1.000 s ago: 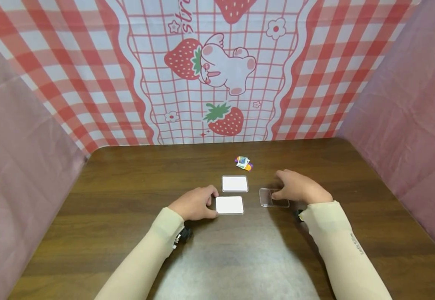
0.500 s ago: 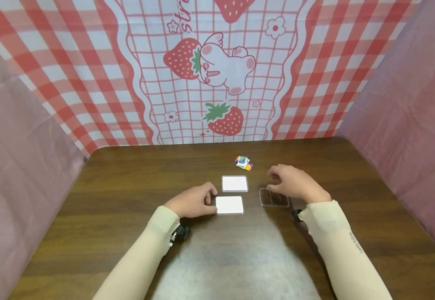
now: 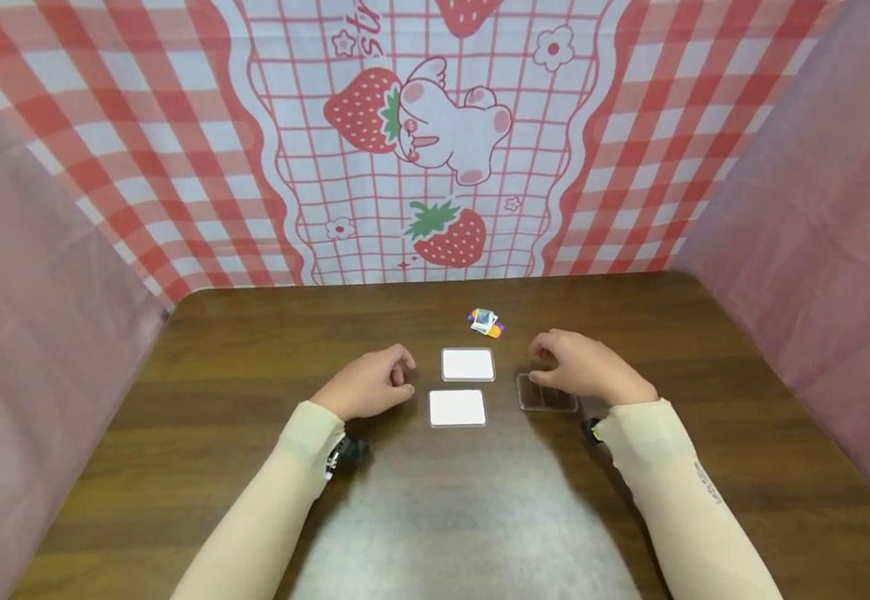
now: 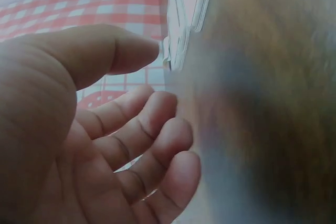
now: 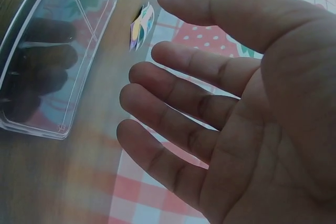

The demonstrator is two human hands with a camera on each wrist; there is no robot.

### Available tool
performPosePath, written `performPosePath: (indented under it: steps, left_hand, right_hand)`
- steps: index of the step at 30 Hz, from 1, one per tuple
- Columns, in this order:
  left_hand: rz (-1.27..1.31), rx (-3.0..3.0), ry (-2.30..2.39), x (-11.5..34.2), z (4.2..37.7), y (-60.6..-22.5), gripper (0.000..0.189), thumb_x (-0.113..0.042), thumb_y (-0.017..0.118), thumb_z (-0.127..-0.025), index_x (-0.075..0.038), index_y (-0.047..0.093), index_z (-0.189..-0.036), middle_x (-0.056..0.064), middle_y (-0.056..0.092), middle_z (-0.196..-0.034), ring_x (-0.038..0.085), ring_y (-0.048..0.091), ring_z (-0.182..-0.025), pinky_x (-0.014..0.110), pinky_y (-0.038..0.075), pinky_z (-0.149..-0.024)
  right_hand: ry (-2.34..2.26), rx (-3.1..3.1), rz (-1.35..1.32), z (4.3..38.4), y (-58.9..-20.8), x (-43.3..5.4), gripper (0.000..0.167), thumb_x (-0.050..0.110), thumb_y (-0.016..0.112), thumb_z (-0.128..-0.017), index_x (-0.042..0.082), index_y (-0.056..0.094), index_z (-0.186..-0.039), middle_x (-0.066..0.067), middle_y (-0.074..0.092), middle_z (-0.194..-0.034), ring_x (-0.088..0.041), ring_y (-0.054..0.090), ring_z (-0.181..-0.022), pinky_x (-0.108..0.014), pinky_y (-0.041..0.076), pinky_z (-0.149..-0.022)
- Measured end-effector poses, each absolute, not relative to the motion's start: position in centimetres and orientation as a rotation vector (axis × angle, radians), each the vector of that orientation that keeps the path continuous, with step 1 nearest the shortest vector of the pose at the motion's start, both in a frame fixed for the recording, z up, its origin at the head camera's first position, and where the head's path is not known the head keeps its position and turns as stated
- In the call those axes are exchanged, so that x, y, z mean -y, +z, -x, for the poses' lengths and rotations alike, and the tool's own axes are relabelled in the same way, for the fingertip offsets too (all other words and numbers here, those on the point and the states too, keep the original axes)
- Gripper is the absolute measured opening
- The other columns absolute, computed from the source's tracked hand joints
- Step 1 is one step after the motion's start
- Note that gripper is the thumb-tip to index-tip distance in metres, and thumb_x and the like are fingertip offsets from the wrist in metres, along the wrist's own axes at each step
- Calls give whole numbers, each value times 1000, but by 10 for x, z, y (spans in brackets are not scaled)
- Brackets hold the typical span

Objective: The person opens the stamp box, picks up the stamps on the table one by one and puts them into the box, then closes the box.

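Clear case [image 3: 549,400] lies flat just by my right hand [image 3: 588,367]. From far off, I see both hands loosely curved, holding nothing. Left of the case sit two white boxes [image 3: 457,408], then my left hand [image 3: 363,385], maybe spaced so nothing gets bumped.

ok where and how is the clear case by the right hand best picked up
I'd pinch the clear case across its long edges, thumb on the near side, fingers on the far side, coming from the right. It lies flat, its straight long edges running left to right, and the right hand hovers with its wrist toward that end.
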State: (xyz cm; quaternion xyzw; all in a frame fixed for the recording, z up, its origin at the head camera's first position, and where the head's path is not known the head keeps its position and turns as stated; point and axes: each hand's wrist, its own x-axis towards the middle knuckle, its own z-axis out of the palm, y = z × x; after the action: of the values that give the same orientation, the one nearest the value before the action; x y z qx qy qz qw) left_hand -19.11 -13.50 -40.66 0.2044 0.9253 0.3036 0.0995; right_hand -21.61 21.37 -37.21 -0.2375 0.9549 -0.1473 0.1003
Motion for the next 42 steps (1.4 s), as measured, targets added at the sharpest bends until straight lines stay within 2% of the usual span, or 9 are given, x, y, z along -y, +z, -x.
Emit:
performPosePath:
  steps: [13, 28, 35, 42]
  left_hand:
    - [-576, -2675, 899, 141, 194, -406, 38, -25, 74, -95, -9, 60, -127, 0, 64, -98, 16, 60, -86, 39, 51, -87]
    - [-574, -2706, 881, 143, 195, -405, 34, -25, 73, -96, -9, 63, -124, 1, 65, -100, 17, 61, -92, 41, 51, -90]
    - [-556, -2693, 921, 142, 199, -409, 40, -26, 73, -96, -9, 60, -129, 0, 66, -99, 16, 62, -89, 41, 51, -89]
    - [-542, -2665, 980, 143, 204, -413, 44, -25, 73, -96, -8, 57, -132, 1, 65, -98, 16, 61, -86, 41, 51, -87]
  right_hand:
    - [-438, -2816, 707, 219, -381, -213, 33, 28, 75, -95, 8, 69, -122, -5, 66, -109, -19, 60, -94, -47, 52, -85]
    - [-490, -2798, 736, 222, -386, -209, 32, 28, 75, -96, 9, 70, -121, -5, 67, -110, -22, 63, -101, -49, 53, -89]
    - [-538, -2836, 796, 229, -397, -211, 29, 27, 78, -93, 8, 71, -114, -4, 68, -104, -21, 64, -95, -47, 53, -86]
    - [-562, -2859, 830, 236, -404, -197, 28, 28, 80, -92, 10, 70, -112, -1, 63, -99, -18, 57, -87, -40, 50, -79]
